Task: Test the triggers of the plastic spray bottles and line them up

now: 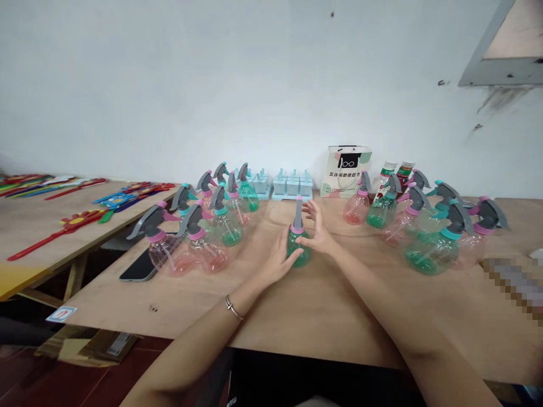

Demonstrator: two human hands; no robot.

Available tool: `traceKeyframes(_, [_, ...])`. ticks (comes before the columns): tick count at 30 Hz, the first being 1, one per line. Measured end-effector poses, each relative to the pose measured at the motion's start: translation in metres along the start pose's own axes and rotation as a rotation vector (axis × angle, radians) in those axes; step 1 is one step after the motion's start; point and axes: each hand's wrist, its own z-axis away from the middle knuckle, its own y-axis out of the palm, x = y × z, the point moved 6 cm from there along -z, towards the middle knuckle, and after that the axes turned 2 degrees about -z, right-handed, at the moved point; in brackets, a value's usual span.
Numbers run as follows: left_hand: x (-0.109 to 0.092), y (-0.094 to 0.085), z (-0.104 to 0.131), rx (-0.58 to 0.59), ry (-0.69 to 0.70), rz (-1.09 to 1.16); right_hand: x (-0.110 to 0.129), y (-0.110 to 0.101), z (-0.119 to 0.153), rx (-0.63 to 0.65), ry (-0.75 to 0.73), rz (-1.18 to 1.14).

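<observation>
A green spray bottle (304,258) with a pink collar and grey trigger head stands upright on the wooden table in front of me. My left hand (279,258) is wrapped against its left side, with the thumb across the front. My right hand (319,230) is on the right of the bottle, its fingers spread and raised beside the grey head. The right thumb reaches to the bottle just below the collar; whether it presses there I cannot tell. Left of my hands is a group of clear spray bottles (207,254), and another group of spray bottles (432,251) is to the right.
Light-blue ice-pop moulds (292,186) and a printed paper bag (345,175) stand by the wall. Two labelled bottles (387,174) are beside the bag. A phone (138,268) lies at the left. Flower-shaped plastic toys (76,223) lie on the adjoining table.
</observation>
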Motion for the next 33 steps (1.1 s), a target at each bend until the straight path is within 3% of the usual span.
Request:
traceKeyframes(2, [-0.005,0.010,0.003,0.066,0.038,-0.118,0.011,0.011,-0.003,0.024,0.073,-0.081])
traceKeyframes(4, [-0.010,0.013,0.004,0.110,0.109,-0.259,0.014,0.009,-0.004,-0.006,0.140,-0.110])
traceKeyframes(6, [-0.017,-0.002,0.005,0.034,0.210,-0.374,0.012,0.000,-0.005,-0.042,0.207,-0.120])
traceKeyframes(8, [-0.022,-0.042,0.009,-0.225,0.316,-0.468,0.006,-0.010,-0.007,-0.079,0.301,-0.159])
traceKeyframes(11, [-0.019,-0.132,0.041,-0.912,0.386,-0.602,0.003,-0.023,-0.011,-0.148,0.457,-0.349])
traceKeyframes(13, [-0.007,-0.183,0.071,-1.310,0.273,-0.678,0.005,-0.025,-0.015,-0.141,0.532,-0.568])
traceKeyframes(14, [0.004,-0.202,0.081,-1.391,0.142,-0.679,0.008,-0.025,-0.017,-0.119,0.558,-0.680])
traceKeyframes(15, [0.016,-0.216,0.088,-1.395,0.030,-0.644,0.010,-0.024,-0.019,-0.094,0.579,-0.777])
traceKeyframes(17, [0.040,-0.226,0.091,-1.261,-0.138,-0.530,0.015,-0.025,-0.021,-0.066,0.602,-0.902])
traceKeyframes(19, [0.060,-0.219,0.090,-1.115,-0.200,-0.410,0.017,-0.027,-0.023,-0.068,0.605,-0.943])
traceKeyframes(24, [0.088,-0.184,0.084,-0.909,-0.250,-0.266,0.019,-0.032,-0.025,-0.079,0.588,-0.904])
traceKeyframes(26, [0.089,-0.174,0.082,-0.852,-0.286,-0.331,0.017,-0.032,-0.025,-0.051,0.600,-0.869])
traceKeyframes(29, [0.077,-0.157,0.076,-0.789,-0.229,-0.382,0.013,-0.035,-0.024,-0.036,0.603,-0.801])
traceKeyframes(33, [0.062,-0.131,0.061,-0.719,-0.149,-0.228,0.009,-0.041,-0.024,-0.121,0.580,-0.739])
